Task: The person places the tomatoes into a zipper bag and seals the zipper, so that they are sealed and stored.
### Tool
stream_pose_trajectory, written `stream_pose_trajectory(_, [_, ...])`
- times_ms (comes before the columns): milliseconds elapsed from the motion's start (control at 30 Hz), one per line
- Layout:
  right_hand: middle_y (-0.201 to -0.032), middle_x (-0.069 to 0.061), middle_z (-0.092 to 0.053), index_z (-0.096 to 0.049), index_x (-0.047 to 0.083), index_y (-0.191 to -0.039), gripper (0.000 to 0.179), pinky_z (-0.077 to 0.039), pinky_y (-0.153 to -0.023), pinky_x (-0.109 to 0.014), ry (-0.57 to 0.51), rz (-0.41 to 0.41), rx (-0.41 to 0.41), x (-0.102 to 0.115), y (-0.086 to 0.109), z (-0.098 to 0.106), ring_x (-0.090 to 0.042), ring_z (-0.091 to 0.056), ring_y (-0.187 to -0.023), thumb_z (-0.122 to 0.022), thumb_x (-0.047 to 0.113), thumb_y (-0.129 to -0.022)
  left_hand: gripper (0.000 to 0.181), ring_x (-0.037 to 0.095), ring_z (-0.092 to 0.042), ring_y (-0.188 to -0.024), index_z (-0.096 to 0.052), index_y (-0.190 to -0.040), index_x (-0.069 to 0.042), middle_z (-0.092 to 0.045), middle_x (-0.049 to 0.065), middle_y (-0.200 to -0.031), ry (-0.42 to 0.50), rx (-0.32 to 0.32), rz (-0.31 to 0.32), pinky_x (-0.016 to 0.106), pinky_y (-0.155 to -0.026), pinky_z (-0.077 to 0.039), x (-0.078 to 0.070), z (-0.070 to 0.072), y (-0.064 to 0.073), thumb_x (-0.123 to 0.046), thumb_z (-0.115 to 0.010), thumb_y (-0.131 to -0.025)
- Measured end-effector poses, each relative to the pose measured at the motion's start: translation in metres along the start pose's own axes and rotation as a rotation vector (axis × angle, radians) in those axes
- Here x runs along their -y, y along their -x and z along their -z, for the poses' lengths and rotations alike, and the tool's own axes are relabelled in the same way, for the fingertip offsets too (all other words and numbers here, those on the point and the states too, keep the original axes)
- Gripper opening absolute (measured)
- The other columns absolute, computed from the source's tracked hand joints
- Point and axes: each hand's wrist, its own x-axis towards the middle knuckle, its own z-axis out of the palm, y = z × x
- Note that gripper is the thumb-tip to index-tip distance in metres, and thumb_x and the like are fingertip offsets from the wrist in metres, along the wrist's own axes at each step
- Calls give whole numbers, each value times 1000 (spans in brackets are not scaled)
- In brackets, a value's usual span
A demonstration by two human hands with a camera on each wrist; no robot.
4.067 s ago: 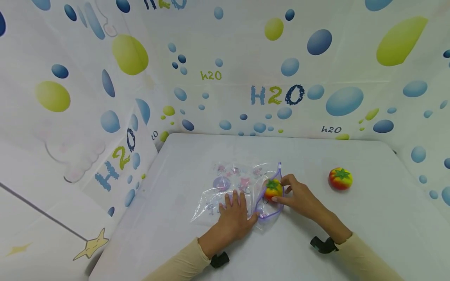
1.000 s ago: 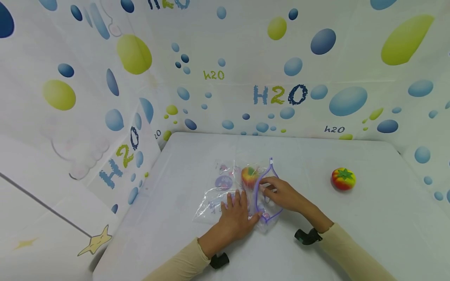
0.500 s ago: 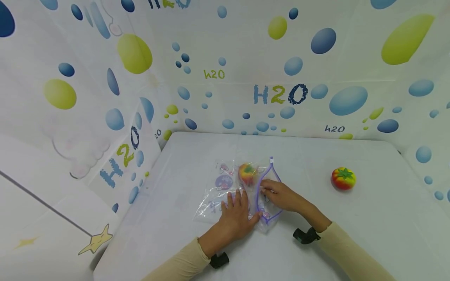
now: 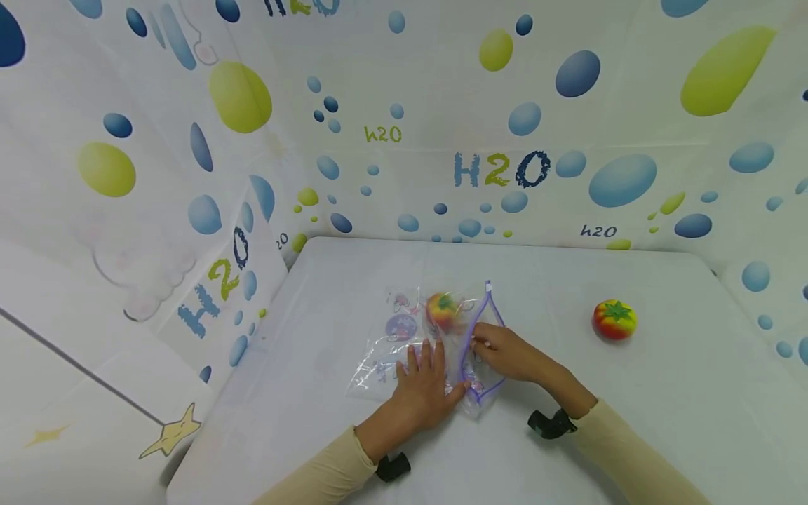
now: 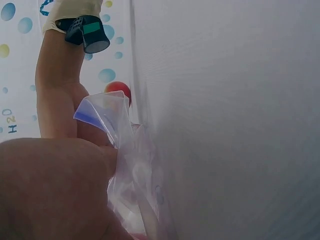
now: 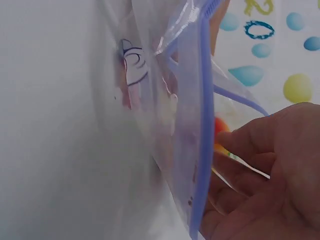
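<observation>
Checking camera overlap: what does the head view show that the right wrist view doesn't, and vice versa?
Only the head view: the loose toy fruit, right of the clear bag, and two black wrist cameras. Only the right wrist view: the palm of the right hand. Both: the bag with its purple zip edge, that hand, the printed wall, and a red-yellow fruit, partly hidden in the wrist view.

You have a smooth white table (image 4: 555, 280) before you, its far edge running along the printed backdrop (image 4: 416, 168). Directly on it, near the middle, lies a clear printed plastic bag (image 4: 400, 328) with a purple-edged mouth. Well apart, to your right, a red-and-yellow fruit-shaped piece (image 4: 614, 320) sits with its green leafy top up.
</observation>
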Motion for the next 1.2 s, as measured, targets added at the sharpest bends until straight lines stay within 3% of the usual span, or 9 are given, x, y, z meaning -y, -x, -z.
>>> stream_pose_trajectory(133, [-114, -6, -74, -69, 8, -118, 16, -60, -92, -45, -10, -21, -24, -1, 4, 6, -31, -71, -114, -57, 10, -108, 92, 57, -26, -154, -26, -165, 0, -28, 30, -169, 8, 2, 6, 73, -117, -29, 0, 0, 0, -63, -50, -104])
stream_pose_trajectory(233, [-123, -9, -74, -69, 6, -127, 23, -59, -96, -52, -23, -27, -39, -2, 6, 10, -36, -71, -118, -58, 11, -108, 92, 57, -25, -154, -26, -165, 0, -28, 29, -169, 14, 8, 13, 73, -117, -29, -1, 0, 0, -64, -50, -103])
stream_pose_trajectory(700, [-124, -10, -74, -66, 8, -135, 39, -60, -94, -44, 44, -88, -101, -4, 16, 36, -24, -70, -112, -73, 25, -101, 93, 57, -25, -154, -26, -165, 0, -29, 29, -169, 31, -5, 14, 73, -118, -29, -1, 1, -1, -64, -53, -103])
stream_pose_trajectory(933, [-138, -15, -67, -59, 8, -145, 60, -57, -100, -53, 119, -133, -152, -15, 29, 65, -33, -66, -124, -79, 35, -96, 93, 57, -25, -154, -26, -165, 1, -28, 30, -168, 45, -4, 10, 73, -118, -28, -3, 3, 1, -62, -54, -103])
stream_pose_trajectory(1200, [-149, -17, -59, -53, 9, -152, 68, -52, -104, -61, 189, -218, -193, -26, 49, 98, -39, -58, -133, -78, 41, -97, 93, 58, -24, -154, -26, -165, 1, -28, 31, -168, 52, -5, 2, 74, -118, -27, -2, 4, 2, -62, -53, -103])
